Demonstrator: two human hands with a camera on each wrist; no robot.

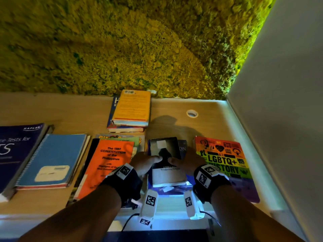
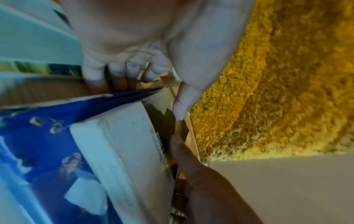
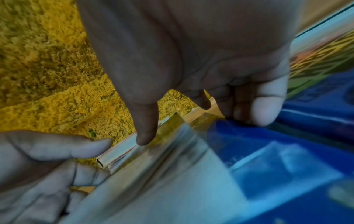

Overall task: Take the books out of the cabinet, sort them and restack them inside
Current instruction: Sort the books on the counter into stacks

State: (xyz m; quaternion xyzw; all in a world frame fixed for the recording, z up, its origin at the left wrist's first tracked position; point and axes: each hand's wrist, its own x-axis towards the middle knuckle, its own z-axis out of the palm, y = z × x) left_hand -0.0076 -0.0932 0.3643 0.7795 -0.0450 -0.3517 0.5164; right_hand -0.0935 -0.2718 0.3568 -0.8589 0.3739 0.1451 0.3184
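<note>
A: Nearest, the left hand (image 1: 146, 162) and right hand (image 1: 188, 160) each curl round a side of the dark paperback (image 1: 166, 159), thumbs on its cover, held over the blue book (image 1: 168, 190) on the counter (image 1: 174, 123).

B: It could slip and skid onto the rainbow book (image 1: 225, 165) beside it.

A: Farther back, the yellow-topped stack (image 1: 130, 110) sits uneven; a nudge might topple it.

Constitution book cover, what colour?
Orange, with black lettering: the Constitution book, clearest in the head view.

Black wrist straps (image 1: 124, 182), white tag markers
</note>
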